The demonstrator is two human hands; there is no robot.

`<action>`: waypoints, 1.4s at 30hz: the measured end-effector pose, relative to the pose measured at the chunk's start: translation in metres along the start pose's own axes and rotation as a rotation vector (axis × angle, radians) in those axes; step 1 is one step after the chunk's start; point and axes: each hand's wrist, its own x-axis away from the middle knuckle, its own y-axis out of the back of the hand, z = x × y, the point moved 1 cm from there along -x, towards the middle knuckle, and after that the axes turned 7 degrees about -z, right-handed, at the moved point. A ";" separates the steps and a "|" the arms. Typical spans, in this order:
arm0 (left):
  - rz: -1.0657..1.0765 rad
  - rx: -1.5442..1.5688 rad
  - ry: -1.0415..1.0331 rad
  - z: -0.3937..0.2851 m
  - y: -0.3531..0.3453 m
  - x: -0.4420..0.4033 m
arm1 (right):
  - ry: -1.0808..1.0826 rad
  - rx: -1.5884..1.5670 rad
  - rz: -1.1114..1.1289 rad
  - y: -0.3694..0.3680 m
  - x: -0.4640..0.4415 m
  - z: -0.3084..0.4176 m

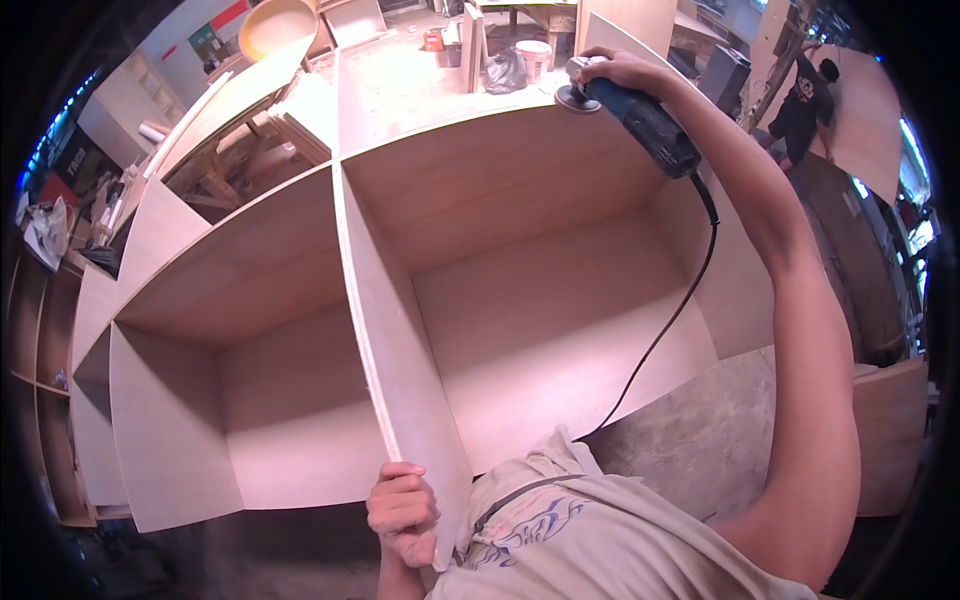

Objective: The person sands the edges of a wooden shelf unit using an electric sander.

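My right hand (628,72) is wrapped around the head end of a blue angle grinder (650,128), which has a round disc (577,98) at its front. The disc is at the far edge of a plywood cabinet (560,290); whether it touches the wood I cannot tell. A black cord (680,315) runs from the grinder down towards my waist. Low in the view, my left hand (402,512) is closed on the near end of the cabinet's upright divider panel (385,300), fingers curled over its edge.
Beyond the cabinet stand a white bucket (534,60), a dark plastic bag (506,72) and leaning boards. A person in dark clothes (803,105) is beside a large panel at upper right. More shelving (42,340) stands at far left. Concrete floor (690,430) shows at lower right.
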 end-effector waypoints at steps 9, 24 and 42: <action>-0.009 -0.117 0.165 -0.016 0.002 -0.001 | -0.034 -0.001 -0.039 0.066 -0.012 -0.092; 0.347 -1.053 -0.159 0.139 -0.077 -0.313 | -0.088 -0.918 -0.783 0.013 0.276 -0.165; 0.502 -0.978 -0.456 0.233 -0.518 -0.423 | -0.562 -1.031 -0.895 -0.083 0.426 -0.231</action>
